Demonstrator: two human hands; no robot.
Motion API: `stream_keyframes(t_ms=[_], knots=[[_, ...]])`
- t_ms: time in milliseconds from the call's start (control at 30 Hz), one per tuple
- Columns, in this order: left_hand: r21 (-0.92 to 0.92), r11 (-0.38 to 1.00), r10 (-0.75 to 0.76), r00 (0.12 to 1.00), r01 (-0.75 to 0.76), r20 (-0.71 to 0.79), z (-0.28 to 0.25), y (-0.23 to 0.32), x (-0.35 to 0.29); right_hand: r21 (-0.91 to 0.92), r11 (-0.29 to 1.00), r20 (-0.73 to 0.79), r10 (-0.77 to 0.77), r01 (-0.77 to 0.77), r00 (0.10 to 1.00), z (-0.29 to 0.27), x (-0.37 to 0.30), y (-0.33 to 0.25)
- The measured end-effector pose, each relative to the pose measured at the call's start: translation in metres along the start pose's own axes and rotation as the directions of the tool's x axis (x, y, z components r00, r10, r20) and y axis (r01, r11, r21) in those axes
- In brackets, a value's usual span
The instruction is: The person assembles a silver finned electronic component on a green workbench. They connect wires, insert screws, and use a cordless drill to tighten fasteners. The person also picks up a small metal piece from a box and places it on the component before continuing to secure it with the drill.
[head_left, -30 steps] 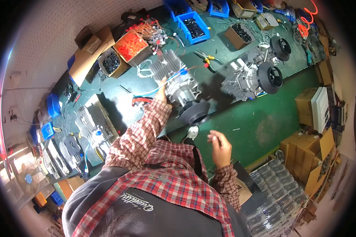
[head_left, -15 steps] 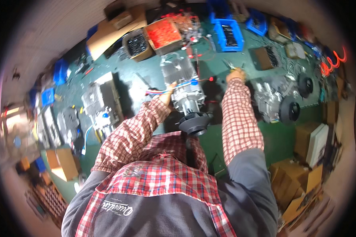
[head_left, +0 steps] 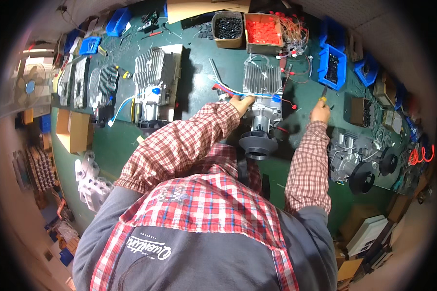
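In front of me stands a finned grey metal motor unit [head_left: 262, 80] with a black fan wheel [head_left: 259, 144] at its near end. Blue, white and red wires [head_left: 228, 88] run across it to a blue cap [head_left: 276, 98]. My left hand [head_left: 241, 105] is closed at the unit's left side, just below the wires; what its fingers pinch is hidden. Off to the right, my right hand [head_left: 320, 113] grips a screwdriver [head_left: 323, 99] with a yellow handle. Its thin shaft points away from me, the tip close to a blue bin [head_left: 344, 77] of small black parts.
A similar finned unit [head_left: 153, 68] stands to the left, and fan-wheeled housings [head_left: 347, 157] lie at the right. Boxes of black parts [head_left: 228, 44] and red caps [head_left: 263, 48] line the back, beside tangled wires [head_left: 294, 36]. An open cardboard box [head_left: 75, 131] sits far left.
My view has turned, so the bench appears shifted. The screwdriver in my right hand now points at the blue bin. My left hand stays at the motor unit's left side.
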State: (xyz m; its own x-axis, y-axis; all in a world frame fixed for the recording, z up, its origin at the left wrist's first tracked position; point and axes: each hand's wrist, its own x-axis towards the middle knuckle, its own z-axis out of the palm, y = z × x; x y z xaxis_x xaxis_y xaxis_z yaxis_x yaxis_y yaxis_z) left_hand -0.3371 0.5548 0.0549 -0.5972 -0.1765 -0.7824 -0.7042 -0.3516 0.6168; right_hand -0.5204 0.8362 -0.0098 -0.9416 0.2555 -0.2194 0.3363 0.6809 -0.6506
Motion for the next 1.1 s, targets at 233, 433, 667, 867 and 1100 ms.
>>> stream_keyframes(t_ms=[233,433,667,867,1100], knots=[[0.439,0.703,0.589,0.804,-0.560,0.082,-0.145,0.045,-0.136,0.617,0.782,0.457,-0.444,0.085,0.770,-0.122,-0.169,-0.207],[0.816,0.201,0.978,0.057,-0.542,-0.203,-0.355,0.104,-0.154,0.354,0.650,0.605,-0.708,0.673,0.365,-0.030,-0.284,-0.309],[0.862,-0.031,0.819,0.481,-0.506,0.311,-0.368,0.082,0.000,-0.210,-0.157,0.808,-0.584,0.965,0.081,0.098,-0.361,-0.365],[0.857,0.027,0.804,0.520,-0.515,0.287,-0.370,0.077,-0.006,-0.288,-0.328,0.816,-0.576,0.900,0.052,0.131,-0.384,-0.374],[0.869,-0.012,0.867,0.428,-0.495,0.256,-0.335,0.078,-0.011,-0.302,-0.400,0.793,-0.609,0.865,-0.005,0.114,-0.364,-0.362]])
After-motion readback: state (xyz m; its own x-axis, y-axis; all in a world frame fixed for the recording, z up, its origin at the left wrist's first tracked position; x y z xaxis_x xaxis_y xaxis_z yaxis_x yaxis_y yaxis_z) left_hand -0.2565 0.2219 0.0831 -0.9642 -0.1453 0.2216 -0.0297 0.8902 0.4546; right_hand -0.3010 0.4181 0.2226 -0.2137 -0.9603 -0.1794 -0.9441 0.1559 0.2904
